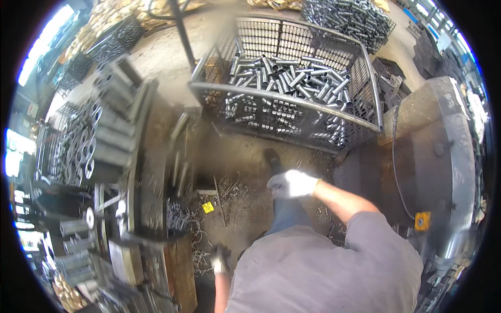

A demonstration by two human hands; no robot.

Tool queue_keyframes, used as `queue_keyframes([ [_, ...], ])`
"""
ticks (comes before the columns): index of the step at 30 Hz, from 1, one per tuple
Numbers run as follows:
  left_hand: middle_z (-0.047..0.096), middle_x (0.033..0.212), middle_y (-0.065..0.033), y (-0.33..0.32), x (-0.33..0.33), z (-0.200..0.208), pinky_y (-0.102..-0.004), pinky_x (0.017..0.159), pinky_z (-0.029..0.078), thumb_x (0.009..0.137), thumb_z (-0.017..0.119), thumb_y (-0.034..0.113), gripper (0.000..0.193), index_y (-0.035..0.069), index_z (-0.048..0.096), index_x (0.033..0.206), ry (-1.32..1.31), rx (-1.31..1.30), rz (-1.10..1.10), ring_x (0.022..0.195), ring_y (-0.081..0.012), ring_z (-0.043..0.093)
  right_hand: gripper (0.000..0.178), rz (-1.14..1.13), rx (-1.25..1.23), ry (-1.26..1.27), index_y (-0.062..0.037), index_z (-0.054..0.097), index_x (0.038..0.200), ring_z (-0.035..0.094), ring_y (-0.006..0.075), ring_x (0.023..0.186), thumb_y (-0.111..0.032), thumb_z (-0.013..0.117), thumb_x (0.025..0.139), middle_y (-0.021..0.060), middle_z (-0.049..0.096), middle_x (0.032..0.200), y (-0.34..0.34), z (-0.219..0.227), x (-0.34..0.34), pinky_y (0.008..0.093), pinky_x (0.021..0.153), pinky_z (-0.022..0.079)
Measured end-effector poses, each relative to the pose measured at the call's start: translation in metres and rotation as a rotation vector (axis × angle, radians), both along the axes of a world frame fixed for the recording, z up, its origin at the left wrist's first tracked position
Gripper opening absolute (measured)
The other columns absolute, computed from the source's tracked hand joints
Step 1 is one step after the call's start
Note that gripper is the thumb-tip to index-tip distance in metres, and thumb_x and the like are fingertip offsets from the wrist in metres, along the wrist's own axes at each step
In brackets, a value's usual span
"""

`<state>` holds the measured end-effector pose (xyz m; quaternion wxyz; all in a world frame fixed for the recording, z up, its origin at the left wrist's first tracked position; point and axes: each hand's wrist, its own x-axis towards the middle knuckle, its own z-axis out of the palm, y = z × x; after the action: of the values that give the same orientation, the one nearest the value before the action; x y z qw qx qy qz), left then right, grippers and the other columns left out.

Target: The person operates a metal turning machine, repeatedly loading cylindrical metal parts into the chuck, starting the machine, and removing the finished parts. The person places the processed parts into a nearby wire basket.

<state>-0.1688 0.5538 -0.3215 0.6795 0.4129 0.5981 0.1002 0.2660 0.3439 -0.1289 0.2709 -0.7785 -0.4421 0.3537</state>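
Note:
My right hand (293, 184), in a white glove, hangs in front of my body above my trouser leg. Its fingers curl inward, and nothing sticks out of them. Low on the left, my left hand (220, 259) hangs beside my hip in a glove with dark, soiled fingers. It is small and blurred, so its grip does not show. Beyond both hands stands a metal mesh cage bin (292, 97) with many short shiny metal tubes (297, 81) heaped inside. Neither hand touches the bin or the tubes.
On the left, a bench or rack carries stacked larger grey tubes (112, 128). Metal shavings (201, 255), a thin rod and a yellow tag (208, 207) lie on the floor. To the right stands a large machine body (422, 146) with a hanging cable. Further full bins (344, 23) stand behind.

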Motion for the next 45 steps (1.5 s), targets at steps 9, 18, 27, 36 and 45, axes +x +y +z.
queue_keyframes([
  [9,0.072,0.118,-0.0197,0.136,0.607,0.113,-0.0514,0.099,0.060,0.096,0.066,0.005,0.029,-0.002,0.066,0.125,-0.200,1.591,-0.861,0.109,-0.0380,0.071,0.044,-0.383,-0.236,-0.177,-0.0085,0.077,0.128,0.078,0.0354,0.099,-0.030,0.071,0.090,0.0200,0.079,0.112,0.010,-0.157,0.457,0.0416,0.091,0.062],
  [18,0.077,0.092,-0.0207,0.185,0.768,0.049,-0.0499,0.087,0.059,0.093,0.054,0.005,0.024,-0.006,0.075,0.095,0.039,1.469,-1.180,0.088,-0.0381,0.075,0.044,-0.491,-1.045,0.328,-0.0081,0.079,0.127,0.077,0.0346,0.114,-0.036,0.070,0.093,0.0177,0.079,0.125,0.008,-0.506,0.506,0.0450,0.096,0.061],
  [27,0.073,0.093,-0.0164,0.192,0.754,0.036,-0.0523,0.084,0.055,0.091,0.054,0.018,0.022,0.000,0.066,0.091,0.176,1.495,-1.361,0.083,-0.0373,0.068,0.027,-0.184,-0.935,-0.117,-0.0046,0.075,0.115,0.079,0.0358,0.097,-0.016,0.056,0.098,0.0192,0.080,0.105,-0.008,-0.588,0.430,0.0546,0.081,0.061],
  [36,0.074,0.095,-0.0200,0.193,0.756,0.041,-0.0533,0.087,0.055,0.093,0.056,0.021,0.025,0.000,0.069,0.093,0.133,1.410,-1.308,0.086,-0.0392,0.069,0.047,-0.054,-1.084,0.275,-0.0034,0.081,0.118,0.078,0.0349,0.112,-0.031,0.073,0.081,0.0214,0.078,0.123,0.016,-0.601,0.467,0.0479,0.096,0.062],
  [45,0.075,0.095,-0.0191,0.193,0.756,0.047,-0.0544,0.093,0.055,0.088,0.052,0.019,0.026,0.001,0.071,0.092,0.164,1.397,-1.329,0.086,-0.0389,0.069,0.037,0.063,-0.958,0.192,-0.0110,0.082,0.114,0.079,0.0347,0.107,-0.026,0.075,0.081,0.0198,0.080,0.113,0.023,-0.561,0.466,0.0433,0.094,0.063],
])
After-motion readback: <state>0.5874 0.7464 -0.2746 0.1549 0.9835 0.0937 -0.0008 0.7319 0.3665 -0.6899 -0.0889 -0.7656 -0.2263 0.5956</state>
